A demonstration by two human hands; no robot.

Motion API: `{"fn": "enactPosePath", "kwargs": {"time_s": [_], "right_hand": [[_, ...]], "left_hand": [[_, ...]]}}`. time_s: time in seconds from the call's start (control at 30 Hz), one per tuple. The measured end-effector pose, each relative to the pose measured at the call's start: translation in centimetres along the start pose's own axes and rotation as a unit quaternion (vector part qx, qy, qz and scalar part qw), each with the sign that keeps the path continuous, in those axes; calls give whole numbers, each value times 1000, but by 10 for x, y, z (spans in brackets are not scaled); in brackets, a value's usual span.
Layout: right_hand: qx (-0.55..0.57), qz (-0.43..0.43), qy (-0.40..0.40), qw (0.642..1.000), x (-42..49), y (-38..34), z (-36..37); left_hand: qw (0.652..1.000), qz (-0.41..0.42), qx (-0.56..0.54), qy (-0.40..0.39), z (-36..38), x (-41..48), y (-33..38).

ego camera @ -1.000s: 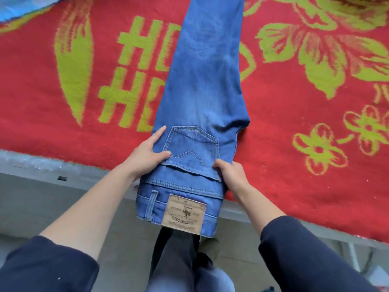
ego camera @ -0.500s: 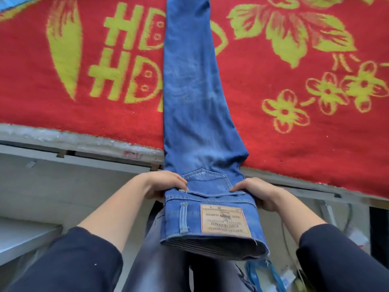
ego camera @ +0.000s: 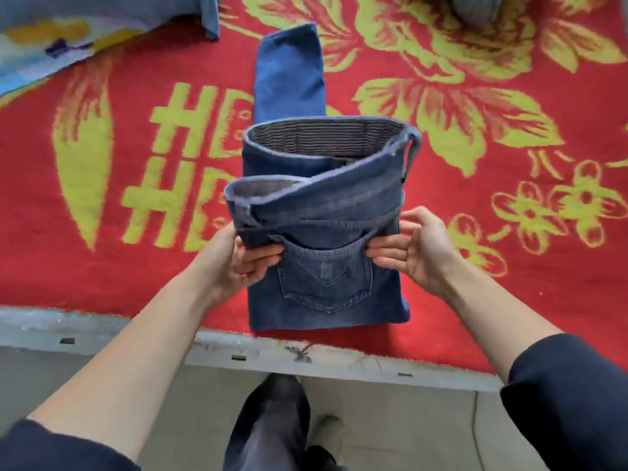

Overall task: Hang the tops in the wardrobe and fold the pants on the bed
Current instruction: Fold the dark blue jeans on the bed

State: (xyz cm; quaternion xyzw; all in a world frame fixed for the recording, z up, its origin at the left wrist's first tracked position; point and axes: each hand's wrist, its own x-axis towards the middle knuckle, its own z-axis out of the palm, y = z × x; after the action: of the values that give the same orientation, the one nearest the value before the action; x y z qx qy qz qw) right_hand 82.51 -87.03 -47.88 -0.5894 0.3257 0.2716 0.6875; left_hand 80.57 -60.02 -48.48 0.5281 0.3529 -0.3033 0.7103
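Red flowered blanket [ego camera: 112,283] covers the bed [ego camera: 102,329]; the jeans [ego camera: 326,300] lie half folded near its front edge.
Both hands lift the waistband fold: the left hand [ego camera: 238,258] curls round its left edge, and the right hand [ego camera: 416,248] pinches the right edge, thumb above, fingers beneath. One leg lies flat behind. A pale blue-and-yellow cloth [ego camera: 51,49] lies far left and a grey bundle [ego camera: 475,8] far right, both well apart.

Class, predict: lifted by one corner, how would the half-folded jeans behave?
Probably floppy: the jeans sag across the raised fold. Likely heavyish: thick, layered denim. Unlikely to slide on the fuzzy blanket.
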Motion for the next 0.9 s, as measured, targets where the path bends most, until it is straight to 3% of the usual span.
{"fn": "enactPosePath", "kwargs": {"time_s": [0.2, 0.53, 0.67, 0.73, 0.77, 0.83, 0.9], "right_hand": [[-26, -14, 29, 999, 64, -55, 34], [-38, -96, 63, 993, 160, -169, 81], [9, -143, 59, 988, 191, -207, 100], [-44, -150, 50, 986, 205, -201, 107], [-123, -154, 59, 979, 211, -188, 109], [-341, -170, 60, 923, 212, -149, 106], [-547, -197, 24, 813, 203, -105, 96]], "left_hand": [[998, 4, 60, 25, -2, 59, 68], [987, 91, 134, 22, 14, 146, 210], [988, 135, 66, 24, 21, 173, 264], [988, 150, 1, 22, 26, 187, 265], [986, 160, 11, 35, 29, 195, 253], [957, 205, 178, 96, 34, 209, 211], [850, 261, 445, 103, 32, 211, 153]]}}
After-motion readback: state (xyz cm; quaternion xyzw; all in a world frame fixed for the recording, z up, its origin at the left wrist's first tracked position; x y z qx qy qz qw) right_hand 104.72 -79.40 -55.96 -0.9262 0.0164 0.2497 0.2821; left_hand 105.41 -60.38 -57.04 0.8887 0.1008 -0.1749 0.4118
